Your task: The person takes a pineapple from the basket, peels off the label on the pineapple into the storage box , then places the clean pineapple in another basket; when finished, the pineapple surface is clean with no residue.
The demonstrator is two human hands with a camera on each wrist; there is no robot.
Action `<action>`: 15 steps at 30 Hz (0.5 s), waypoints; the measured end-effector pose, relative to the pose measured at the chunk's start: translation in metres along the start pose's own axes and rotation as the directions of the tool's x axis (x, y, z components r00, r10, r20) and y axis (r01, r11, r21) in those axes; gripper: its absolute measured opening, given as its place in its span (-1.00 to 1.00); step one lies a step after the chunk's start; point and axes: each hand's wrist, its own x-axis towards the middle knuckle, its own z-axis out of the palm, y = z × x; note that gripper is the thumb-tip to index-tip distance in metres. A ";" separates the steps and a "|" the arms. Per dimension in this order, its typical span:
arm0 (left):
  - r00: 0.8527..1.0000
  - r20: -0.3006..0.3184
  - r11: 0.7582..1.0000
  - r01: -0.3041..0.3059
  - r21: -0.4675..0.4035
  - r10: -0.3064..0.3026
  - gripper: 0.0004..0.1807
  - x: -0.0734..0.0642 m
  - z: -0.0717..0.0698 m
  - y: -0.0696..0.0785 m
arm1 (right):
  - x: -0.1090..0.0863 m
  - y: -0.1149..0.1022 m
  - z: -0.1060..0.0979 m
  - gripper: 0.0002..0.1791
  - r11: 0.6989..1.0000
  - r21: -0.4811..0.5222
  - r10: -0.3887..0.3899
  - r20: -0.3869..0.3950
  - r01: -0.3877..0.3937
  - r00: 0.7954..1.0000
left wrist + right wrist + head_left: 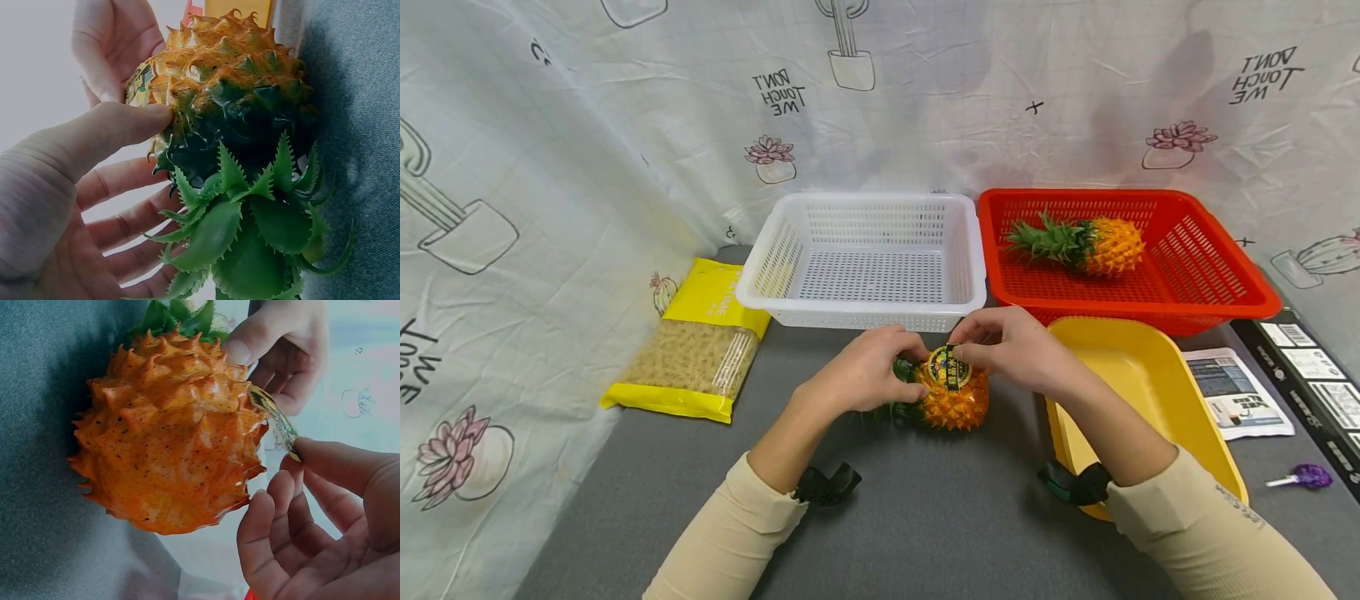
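A small artificial-looking pineapple (955, 408) lies on its side on the grey table, its green leaves (237, 237) toward the left. My left hand (865, 371) holds it near the base of the leaves, thumb on its skin and fingers on the far side. A round black and gold sticker (949, 368) sits on its upper side. One edge of that sticker stands up off the skin in the right wrist view, pinched between thumb and forefinger of my right hand (325, 519). A second pineapple (1112, 247) lies in the red basket (1210, 308).
Behind my hands stands a white basket (865, 310), with a yellow pasta bag (692, 350) on its left. A yellow tray (1187, 417) lies beneath my right forearm. Farther right are a white pouch (1240, 392), a black box (1300, 367) and a purple lollipop (1311, 476).
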 end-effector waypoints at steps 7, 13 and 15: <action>1.000 0.017 1.000 -0.001 -0.008 0.001 -0.63 0.001 0.000 0.001 | -0.014 -0.002 -0.019 -0.78 0.989 0.148 0.026 0.018 -0.029 0.999; 1.000 0.022 1.000 0.021 -0.011 -0.021 -0.63 -0.001 0.000 0.000 | -0.033 0.013 -0.053 -0.77 0.966 0.253 0.034 0.077 -0.052 0.996; 0.999 0.020 1.000 0.027 -0.015 -0.027 -0.63 -0.002 0.000 -0.001 | -0.040 0.023 -0.066 -0.80 0.956 0.286 0.042 0.089 -0.066 0.995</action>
